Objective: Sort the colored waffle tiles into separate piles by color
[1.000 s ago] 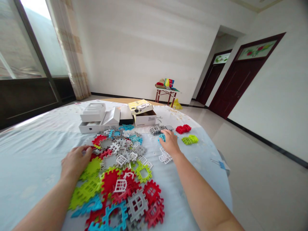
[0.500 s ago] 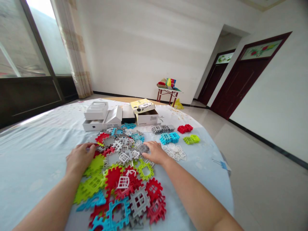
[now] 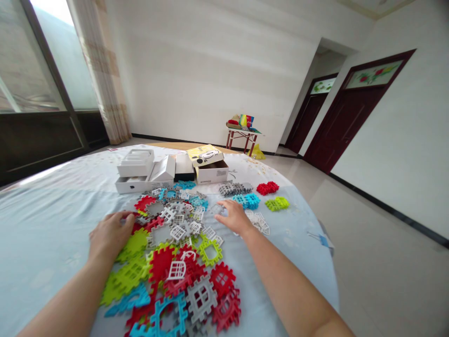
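Observation:
A heap of interlocking plastic building pieces [image 3: 201, 297] in red, lime green, blue, grey and white covers the middle of the table. My left hand [image 3: 110, 236] rests at the heap's left edge, fingers loosely bent beside a red piece [image 3: 137, 228] and a lime-green piece [image 3: 135, 245]. To the heap's right, my right hand [image 3: 234, 217] is raised, with a blurred grey building piece [image 3: 216, 208] at its thumb and fingertips. Just beyond that hand lie a blue stack [image 3: 247, 201] and a group of white window pieces [image 3: 259, 222].
Farther back are a grey stack [image 3: 235, 188], a red stack [image 3: 267, 188] and a lime-green stack [image 3: 277, 203]. White boxes [image 3: 135, 185] and a box with a yellow lid [image 3: 212, 174] stand behind the heap. The round table's cloth [image 3: 305, 271] curves away at the right.
My right hand has moved off the heap to the right, towards the sorted stacks, and the grey piece has gone with it. My left hand stays at the heap's left side.

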Motion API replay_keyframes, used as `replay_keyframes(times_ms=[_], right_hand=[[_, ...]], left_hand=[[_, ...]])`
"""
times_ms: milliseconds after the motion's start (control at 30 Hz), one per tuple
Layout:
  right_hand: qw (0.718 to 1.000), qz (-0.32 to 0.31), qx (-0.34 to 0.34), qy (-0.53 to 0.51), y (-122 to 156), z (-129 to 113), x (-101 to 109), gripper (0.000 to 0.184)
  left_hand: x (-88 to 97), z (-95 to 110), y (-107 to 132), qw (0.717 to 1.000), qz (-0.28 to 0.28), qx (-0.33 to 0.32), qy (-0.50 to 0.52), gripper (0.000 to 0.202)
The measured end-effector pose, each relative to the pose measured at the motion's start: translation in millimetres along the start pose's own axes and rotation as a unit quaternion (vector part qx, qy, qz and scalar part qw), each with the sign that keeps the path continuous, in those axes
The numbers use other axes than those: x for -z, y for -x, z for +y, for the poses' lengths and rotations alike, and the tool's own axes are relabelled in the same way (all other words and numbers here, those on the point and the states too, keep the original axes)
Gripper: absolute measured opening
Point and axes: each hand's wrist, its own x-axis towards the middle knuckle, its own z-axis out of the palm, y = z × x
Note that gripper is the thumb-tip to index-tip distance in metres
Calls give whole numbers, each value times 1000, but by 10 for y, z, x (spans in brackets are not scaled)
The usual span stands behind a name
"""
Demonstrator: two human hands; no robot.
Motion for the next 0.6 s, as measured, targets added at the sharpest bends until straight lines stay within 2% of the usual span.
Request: replay_keyframes(times_ms=[167, 300, 433, 600], right_hand=[[993, 51, -93, 59, -263, 272, 224, 43], [974, 59, -160, 151, -534, 506, 371, 42], [957, 37, -185, 222, -700, 641, 376, 41], [954, -4, -182, 240, -763, 682, 289, 39]], left_hand=[[-22, -28, -12, 1000, 1, 2, -4, 49], [-40, -37, -19, 1000, 3, 0, 0, 48], [-51, -40, -18, 1000, 14, -1, 7, 46], [-47, -34, -8, 1000, 18, 3, 14, 44]])
